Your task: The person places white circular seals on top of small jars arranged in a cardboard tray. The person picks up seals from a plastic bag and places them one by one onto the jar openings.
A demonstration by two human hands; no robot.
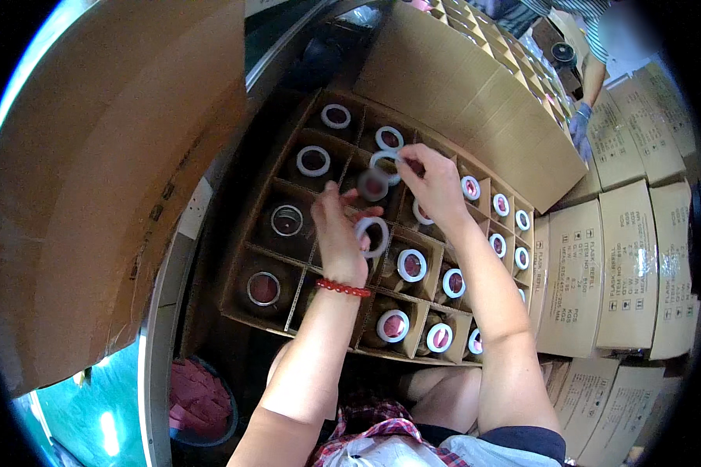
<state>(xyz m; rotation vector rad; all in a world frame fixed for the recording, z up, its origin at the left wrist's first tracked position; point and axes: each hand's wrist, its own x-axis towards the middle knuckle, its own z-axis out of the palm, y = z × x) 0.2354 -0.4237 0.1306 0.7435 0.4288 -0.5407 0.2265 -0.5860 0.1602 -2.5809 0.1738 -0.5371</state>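
An open cardboard carton [249, 315] with dividers stands in front of me. Its cells hold round-mouthed flask refills, pink inside. Most mouths carry a white ring, such as this ringed refill [411, 265]; two refills at the left, including this bare-mouthed refill [263, 288], have none. My right hand [438, 185] pinches a white ring [385, 166] above a cell in the far-middle part. Just nearer, my left hand [341, 237], with a red bead bracelet, has another white ring [373, 237] against its palm and thumb. Between the hands, a refill mouth [373, 185] looks blurred.
A tall cardboard sheet [109, 179] rises at the left. A tub [201, 401] of pink pieces sits low left, beside a green surface [105, 420]. Closed cartons [572, 288] are stacked at the right. Beyond a raised flap [475, 101], a co-worker's gloved hand [580, 131] touches another divided carton.
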